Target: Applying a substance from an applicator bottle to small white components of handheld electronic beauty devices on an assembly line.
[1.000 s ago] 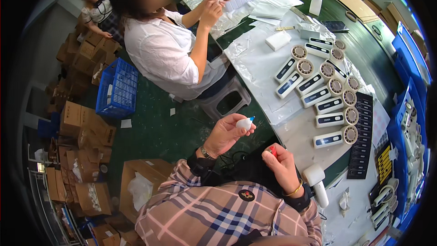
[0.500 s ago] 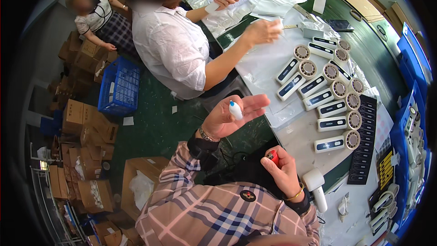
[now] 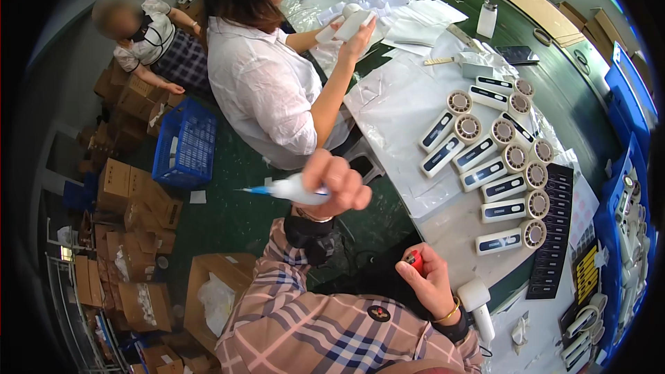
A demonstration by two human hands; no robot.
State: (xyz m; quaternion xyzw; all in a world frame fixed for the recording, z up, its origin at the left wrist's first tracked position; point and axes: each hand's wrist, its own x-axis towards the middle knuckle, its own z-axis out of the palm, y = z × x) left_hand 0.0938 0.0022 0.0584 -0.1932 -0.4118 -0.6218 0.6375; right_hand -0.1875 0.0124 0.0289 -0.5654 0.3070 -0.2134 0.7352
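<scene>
A small white squeeze bottle (image 3: 289,189) with a thin blue nozzle is gripped in my left hand (image 3: 339,183). The bottle lies sideways in the fingers, its tip pointing left, over the floor. My right hand (image 3: 433,282), lower and close to my body, is closed around a red lighter (image 3: 414,261); the thumb rests by its top. On the table to the right lie several white handheld fans (image 3: 502,241) with dark panels on their handles. One more white fan (image 3: 474,294) lies beside my right wrist.
Beside the fans runs a black strip of dark panels (image 3: 552,235). A co-worker in a white shirt (image 3: 260,86) sits at the table, holding white parts. A blue crate (image 3: 183,142) and cardboard boxes (image 3: 142,301) stand on the left. Blue bins (image 3: 627,235) line the right.
My left hand has turned the bottle from upright to sideways and curled its outstretched fingers. My right hand stays nearly still. The co-worker's hands have come together on the white parts.
</scene>
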